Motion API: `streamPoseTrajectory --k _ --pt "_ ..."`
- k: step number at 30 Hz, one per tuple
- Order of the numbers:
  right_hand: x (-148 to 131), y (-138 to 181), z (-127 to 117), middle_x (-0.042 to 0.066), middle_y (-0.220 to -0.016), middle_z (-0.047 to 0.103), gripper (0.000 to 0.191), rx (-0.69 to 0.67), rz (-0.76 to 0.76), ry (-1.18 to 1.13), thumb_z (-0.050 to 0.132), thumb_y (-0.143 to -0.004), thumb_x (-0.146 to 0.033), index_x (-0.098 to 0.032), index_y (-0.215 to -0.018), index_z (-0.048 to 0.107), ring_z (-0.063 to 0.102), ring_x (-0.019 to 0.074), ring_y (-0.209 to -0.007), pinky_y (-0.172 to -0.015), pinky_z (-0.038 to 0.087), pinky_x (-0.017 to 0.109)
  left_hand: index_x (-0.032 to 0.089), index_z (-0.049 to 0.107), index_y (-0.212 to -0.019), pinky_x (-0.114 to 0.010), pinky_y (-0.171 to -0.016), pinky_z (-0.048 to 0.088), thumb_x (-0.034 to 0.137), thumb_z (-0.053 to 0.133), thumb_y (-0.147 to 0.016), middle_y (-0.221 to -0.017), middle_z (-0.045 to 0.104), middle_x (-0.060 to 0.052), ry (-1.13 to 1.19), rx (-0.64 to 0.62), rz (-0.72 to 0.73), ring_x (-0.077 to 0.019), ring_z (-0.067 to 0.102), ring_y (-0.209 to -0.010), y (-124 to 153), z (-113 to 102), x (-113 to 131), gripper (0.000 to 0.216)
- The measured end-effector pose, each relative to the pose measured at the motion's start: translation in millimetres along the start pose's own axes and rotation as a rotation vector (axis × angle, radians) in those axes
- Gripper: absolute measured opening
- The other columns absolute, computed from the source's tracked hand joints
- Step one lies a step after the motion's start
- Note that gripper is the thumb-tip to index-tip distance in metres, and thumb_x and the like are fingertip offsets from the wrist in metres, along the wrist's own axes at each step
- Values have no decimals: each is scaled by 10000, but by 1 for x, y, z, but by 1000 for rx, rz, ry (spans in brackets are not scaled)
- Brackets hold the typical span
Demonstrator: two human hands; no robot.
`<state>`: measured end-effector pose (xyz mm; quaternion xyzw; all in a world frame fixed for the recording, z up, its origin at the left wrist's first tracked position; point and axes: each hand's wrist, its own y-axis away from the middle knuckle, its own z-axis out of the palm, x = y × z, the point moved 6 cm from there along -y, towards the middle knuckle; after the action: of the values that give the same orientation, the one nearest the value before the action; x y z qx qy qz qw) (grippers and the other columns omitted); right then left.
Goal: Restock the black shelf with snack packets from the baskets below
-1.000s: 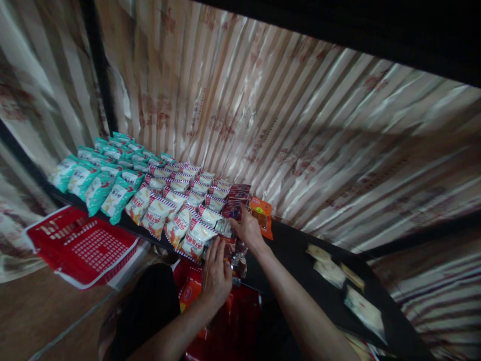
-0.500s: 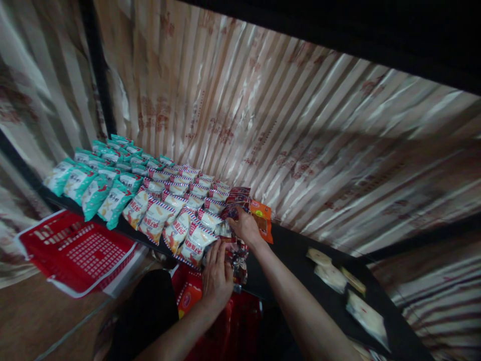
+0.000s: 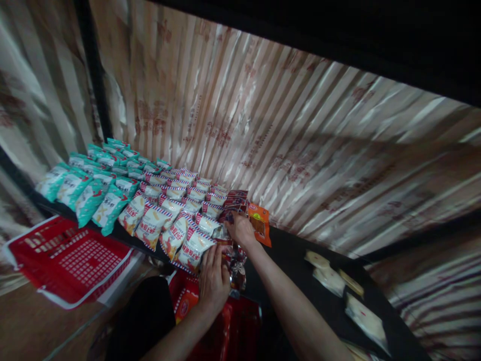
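Observation:
My left hand (image 3: 214,281) lies with fingers stretched out against the front of the row. It touches the end white snack bag (image 3: 193,248) and the edge of some shiny dark red packets (image 3: 237,268). Further back, my right hand (image 3: 241,230) has its fingers bent down onto a dark red snack packet (image 3: 236,199), apparently gripping it; the fingertips are partly hidden. Just right of that packet leans an orange snack packet (image 3: 259,220). White bags with striped edges stand in several rows to the left of both hands.
Teal snack bags (image 3: 107,205) fill the left end of the black shelf (image 3: 285,255). Pale flat packs (image 3: 364,318) lie at its right. A red basket (image 3: 86,260) sits below left, and another red basket (image 3: 240,326) below my hands. Corrugated sheeting (image 3: 244,115) forms the back.
My right hand has drawn slightly down and toward me, its fingers bending further over the dark red packets. The left hand stays about where it was. The whole view has shifted slightly.

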<state>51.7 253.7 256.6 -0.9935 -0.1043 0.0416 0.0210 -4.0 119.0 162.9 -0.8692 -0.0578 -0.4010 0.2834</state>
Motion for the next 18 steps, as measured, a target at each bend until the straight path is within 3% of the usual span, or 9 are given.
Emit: streamPoseTrajectory --k 12,18 --pt "-3 -10 4 131 -1112 589 360 -18 12 -7 515 -821 -318 -162 -1142 562 614 201 -936 -772 447 268 125 433 -1313 -441 -1034 383 116 362 -812 -1329 496 -119 -6 -4 23 -232 421 -1248 1 0 2 506" --pt "-3 0 -1 124 -1257 508 417 43 -9 -55 486 -845 -410 -215 -1212 525 610 194 -965 -783 455 276 113 436 -1311 -442 -1049 363 144 355 -824 -1349 475 -126 -6 -27 21 -234 393 -1270 3 -1 0 495"
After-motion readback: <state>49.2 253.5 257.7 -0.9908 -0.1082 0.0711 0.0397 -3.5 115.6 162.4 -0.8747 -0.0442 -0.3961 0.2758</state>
